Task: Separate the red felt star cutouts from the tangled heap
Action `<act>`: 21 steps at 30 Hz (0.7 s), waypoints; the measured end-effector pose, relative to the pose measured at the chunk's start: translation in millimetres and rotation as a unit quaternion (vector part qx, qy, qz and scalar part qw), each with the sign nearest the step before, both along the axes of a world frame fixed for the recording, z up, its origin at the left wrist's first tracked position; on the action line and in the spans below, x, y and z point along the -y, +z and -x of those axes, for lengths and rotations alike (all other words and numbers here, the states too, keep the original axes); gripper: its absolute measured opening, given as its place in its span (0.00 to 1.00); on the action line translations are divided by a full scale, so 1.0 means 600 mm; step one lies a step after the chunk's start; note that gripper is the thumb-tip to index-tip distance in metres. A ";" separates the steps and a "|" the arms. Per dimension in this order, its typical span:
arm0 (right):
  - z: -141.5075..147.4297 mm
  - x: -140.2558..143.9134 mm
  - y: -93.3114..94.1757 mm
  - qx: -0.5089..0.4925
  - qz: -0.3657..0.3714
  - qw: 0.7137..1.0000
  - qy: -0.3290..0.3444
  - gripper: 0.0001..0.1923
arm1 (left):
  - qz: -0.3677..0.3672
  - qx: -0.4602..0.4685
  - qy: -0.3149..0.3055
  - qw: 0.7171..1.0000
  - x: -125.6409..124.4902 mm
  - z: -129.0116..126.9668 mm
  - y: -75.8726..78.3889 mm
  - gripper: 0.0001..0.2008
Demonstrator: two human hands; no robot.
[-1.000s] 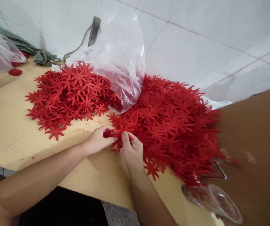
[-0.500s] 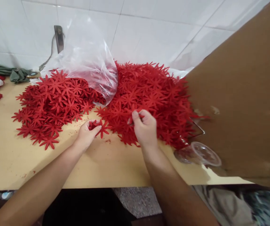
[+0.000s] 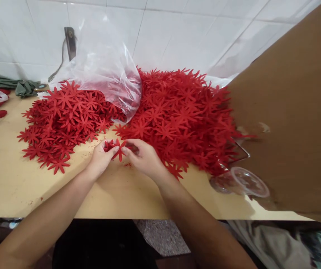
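Back from the big red pile [image 3: 183,116] comes right hand [image 3: 143,157], meeting left hand [image 3: 101,158], both pinching one red felt flower [image 3: 118,147] above counter [image 3: 15,179].

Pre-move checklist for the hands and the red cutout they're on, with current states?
1. Left hand has the red star cutout pinched: ok.
2. Right hand also on the same cutout: ok, fingertips meet it from the right.
3. Only one piece held, not a stack: cannot tell, the layers are hidden by fingers.
4. Bare tabletop below the hands: ok.
5. Right pile stays clear of the hands: not ok, loose pieces lie right beside the right hand.
6. Clear cup away from the right forearm: ok, it lies on its side by the cardboard.
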State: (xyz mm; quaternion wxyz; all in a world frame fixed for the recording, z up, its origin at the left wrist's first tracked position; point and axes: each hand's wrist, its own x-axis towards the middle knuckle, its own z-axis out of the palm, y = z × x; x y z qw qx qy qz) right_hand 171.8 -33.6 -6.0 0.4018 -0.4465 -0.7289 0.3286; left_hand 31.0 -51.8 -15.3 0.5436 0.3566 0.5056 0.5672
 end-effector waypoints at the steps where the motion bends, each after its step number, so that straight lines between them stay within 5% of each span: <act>1: 0.009 0.001 -0.005 -0.016 0.030 0.999 0.028 0.14 | -0.004 0.002 -0.001 1.000 0.000 0.000 0.000 0.10; 5: 0.016 -0.006 -0.011 -0.069 0.080 0.991 0.081 0.08 | -0.032 0.002 -0.019 0.999 0.002 0.000 -0.003 0.10; 12: 0.003 -0.017 -0.013 -0.044 0.033 0.998 -0.018 0.18 | -0.030 -0.008 -0.077 0.997 0.002 0.002 -0.001 0.13; 21: 0.014 -0.009 -0.014 -0.027 -0.009 0.999 -0.017 0.17 | -0.012 -0.001 -0.081 0.997 0.002 0.002 -0.002 0.14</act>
